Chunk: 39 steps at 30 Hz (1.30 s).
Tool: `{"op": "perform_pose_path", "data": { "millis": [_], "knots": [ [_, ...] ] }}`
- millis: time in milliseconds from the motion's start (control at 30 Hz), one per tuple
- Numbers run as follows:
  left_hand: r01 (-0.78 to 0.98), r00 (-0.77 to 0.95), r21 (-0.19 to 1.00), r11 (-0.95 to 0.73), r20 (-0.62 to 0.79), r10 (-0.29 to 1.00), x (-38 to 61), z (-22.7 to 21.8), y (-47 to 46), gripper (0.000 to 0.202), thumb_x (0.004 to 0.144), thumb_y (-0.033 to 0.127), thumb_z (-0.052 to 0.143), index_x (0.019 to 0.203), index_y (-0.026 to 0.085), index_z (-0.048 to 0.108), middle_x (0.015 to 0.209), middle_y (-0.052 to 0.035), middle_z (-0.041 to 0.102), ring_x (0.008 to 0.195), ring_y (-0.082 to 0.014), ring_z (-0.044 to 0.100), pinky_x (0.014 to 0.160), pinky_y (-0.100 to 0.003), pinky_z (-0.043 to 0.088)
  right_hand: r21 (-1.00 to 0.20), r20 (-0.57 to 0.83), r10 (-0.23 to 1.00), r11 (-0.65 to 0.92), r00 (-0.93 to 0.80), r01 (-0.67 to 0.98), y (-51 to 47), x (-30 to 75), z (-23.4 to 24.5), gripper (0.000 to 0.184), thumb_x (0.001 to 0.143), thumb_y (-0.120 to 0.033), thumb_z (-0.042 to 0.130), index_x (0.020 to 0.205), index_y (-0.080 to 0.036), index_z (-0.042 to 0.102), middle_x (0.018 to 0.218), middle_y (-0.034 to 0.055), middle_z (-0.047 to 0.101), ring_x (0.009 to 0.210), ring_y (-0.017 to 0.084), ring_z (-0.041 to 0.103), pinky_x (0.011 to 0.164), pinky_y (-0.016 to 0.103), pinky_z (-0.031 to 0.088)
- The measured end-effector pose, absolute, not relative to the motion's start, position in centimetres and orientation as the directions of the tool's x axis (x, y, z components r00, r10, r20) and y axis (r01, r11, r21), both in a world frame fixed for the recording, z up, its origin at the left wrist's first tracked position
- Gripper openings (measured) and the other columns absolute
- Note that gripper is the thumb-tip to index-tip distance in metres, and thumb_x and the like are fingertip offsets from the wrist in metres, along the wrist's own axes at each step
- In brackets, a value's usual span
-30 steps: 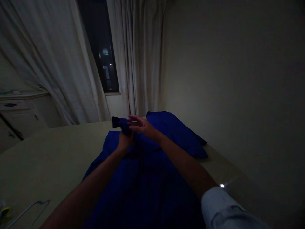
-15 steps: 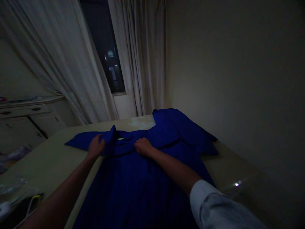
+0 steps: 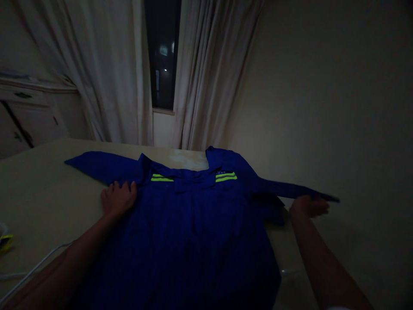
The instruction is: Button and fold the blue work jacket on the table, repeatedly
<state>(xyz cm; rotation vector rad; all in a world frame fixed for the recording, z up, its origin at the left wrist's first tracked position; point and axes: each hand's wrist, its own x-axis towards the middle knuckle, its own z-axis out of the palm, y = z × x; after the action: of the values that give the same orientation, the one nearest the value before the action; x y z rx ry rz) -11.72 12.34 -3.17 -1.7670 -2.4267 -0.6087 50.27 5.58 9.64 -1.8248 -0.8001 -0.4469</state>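
A blue long-sleeved jacket (image 3: 193, 224), possibly a work shirt, is spread over the table with its collar end away from me. Two bands of yellow-green stripes (image 3: 226, 176) cross its chest. My left hand (image 3: 118, 198) rests on the left edge of the garment, below the left sleeve (image 3: 100, 165), fingers apart and slightly bent. Far to the right, my right hand (image 3: 309, 206) holds the right sleeve (image 3: 290, 188) near its end, and the sleeve is stretched outward. Motion blurs those fingers.
The pale table (image 3: 51, 185) runs under the jacket. A white cable (image 3: 38, 266) and a yellow-and-black item (image 3: 5, 243) lie at the left. Beyond stand curtains (image 3: 122, 77), a dark window (image 3: 163, 56) and a cabinet (image 3: 35, 112). A wall (image 3: 322, 107) rises at the right.
My right hand has gone from the jacket's chest to the right sleeve, which now extends outward. The chest stripes have come into sight. My left hand has shifted slightly left, and the view has turned.
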Motion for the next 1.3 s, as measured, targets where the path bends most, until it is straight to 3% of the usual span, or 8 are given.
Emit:
{"op": "perform_pose_path", "data": {
  "millis": [100,233,367,567,800,1000,1167,1300],
  "knots": [
    [0.891,-0.438,0.287,0.351,0.339,0.833,-11.3,-3.7,12.2,0.078,0.101,0.053,0.024,0.124,-0.008,0.067,0.145,-0.0427,0.050,0.139,-0.0516,0.046,0.113,-0.064,0.032,-0.767,0.573,0.288,-0.141,0.767,0.626,8.8,47.9,8.0,0.034,0.092,-0.025,0.048,0.122,-0.014,0.060,0.123,0.0222,0.064,0.109,0.031,0.067,0.096,0.049,0.051],
    [0.873,-0.483,0.284,0.397,0.385,0.786,-11.3,-3.9,11.9,0.078,0.102,0.052,0.024,0.131,-0.011,0.061,0.149,-0.0418,0.046,0.141,-0.0500,0.045,0.116,-0.063,0.030,-0.539,0.426,0.905,0.238,0.017,0.808,14.5,36.3,5.6,0.038,0.097,-0.049,0.056,0.112,-0.016,0.067,0.113,0.0135,0.071,0.103,0.024,0.068,0.094,0.037,0.053],
    [0.894,-0.446,0.242,0.376,0.411,0.795,-11.1,-3.4,11.5,0.068,0.103,0.045,0.025,0.132,-0.002,0.065,0.149,-0.0350,0.051,0.139,-0.0452,0.048,0.114,-0.059,0.035,-0.113,0.165,0.845,0.528,-0.509,0.841,16.4,23.3,2.5,0.061,0.093,-0.065,0.064,0.129,-0.016,0.064,0.131,0.0171,0.066,0.120,0.030,0.063,0.104,0.042,0.049],
    [0.894,-0.446,0.242,0.378,0.384,0.809,-10.9,-3.1,11.8,0.063,0.104,0.044,0.027,0.124,0.005,0.071,0.144,-0.0292,0.060,0.137,-0.0429,0.052,0.115,-0.058,0.035,0.148,-0.042,0.888,0.459,-0.458,0.876,21.1,17.9,4.2,0.028,0.100,-0.035,0.057,0.123,-0.021,0.067,0.115,0.0134,0.073,0.107,0.030,0.071,0.093,0.038,0.053],
    [0.886,-0.442,0.312,0.343,0.348,0.827,-11.3,-3.5,12.5,0.064,0.105,0.046,0.026,0.129,0.005,0.068,0.148,-0.0278,0.058,0.142,-0.0427,0.048,0.117,-0.057,0.036,-0.057,0.606,0.786,0.202,-0.127,0.978,26.5,20.6,11.5,0.045,0.105,-0.018,0.035,0.149,-0.013,0.046,0.149,0.0207,0.054,0.136,0.029,0.053,0.108,0.040,0.045],
    [0.889,-0.438,0.303,0.343,0.347,0.829,-11.3,-3.6,12.5,0.064,0.104,0.047,0.027,0.129,0.004,0.068,0.149,-0.0284,0.056,0.142,-0.0430,0.048,0.117,-0.056,0.035,-0.011,0.094,0.775,0.629,-0.625,0.777,20.8,22.7,2.5,0.037,0.093,-0.031,0.069,0.126,-0.017,0.062,0.119,0.0122,0.066,0.108,0.024,0.063,0.096,0.035,0.049],
    [0.890,-0.435,0.304,0.341,0.340,0.833,-11.3,-3.5,12.4,0.063,0.103,0.046,0.027,0.128,0.004,0.068,0.148,-0.0287,0.057,0.142,-0.0435,0.048,0.116,-0.058,0.035,-0.225,0.193,0.905,0.416,-0.378,0.881,20.3,26.3,0.5,0.039,0.084,-0.003,0.055,0.120,-0.014,0.063,0.115,0.0119,0.067,0.105,0.022,0.064,0.095,0.034,0.050],
    [0.887,-0.433,0.328,0.326,0.343,0.833,-11.3,-3.3,12.3,0.063,0.103,0.047,0.028,0.125,0.004,0.068,0.148,-0.0302,0.057,0.141,-0.0441,0.048,0.115,-0.059,0.035,-0.273,0.171,0.752,0.657,-0.636,0.703,17.3,26.1,1.4,0.031,0.094,-0.017,0.059,0.123,-0.019,0.067,0.126,0.0115,0.068,0.120,0.024,0.061,0.106,0.039,0.046]
  ]
}}
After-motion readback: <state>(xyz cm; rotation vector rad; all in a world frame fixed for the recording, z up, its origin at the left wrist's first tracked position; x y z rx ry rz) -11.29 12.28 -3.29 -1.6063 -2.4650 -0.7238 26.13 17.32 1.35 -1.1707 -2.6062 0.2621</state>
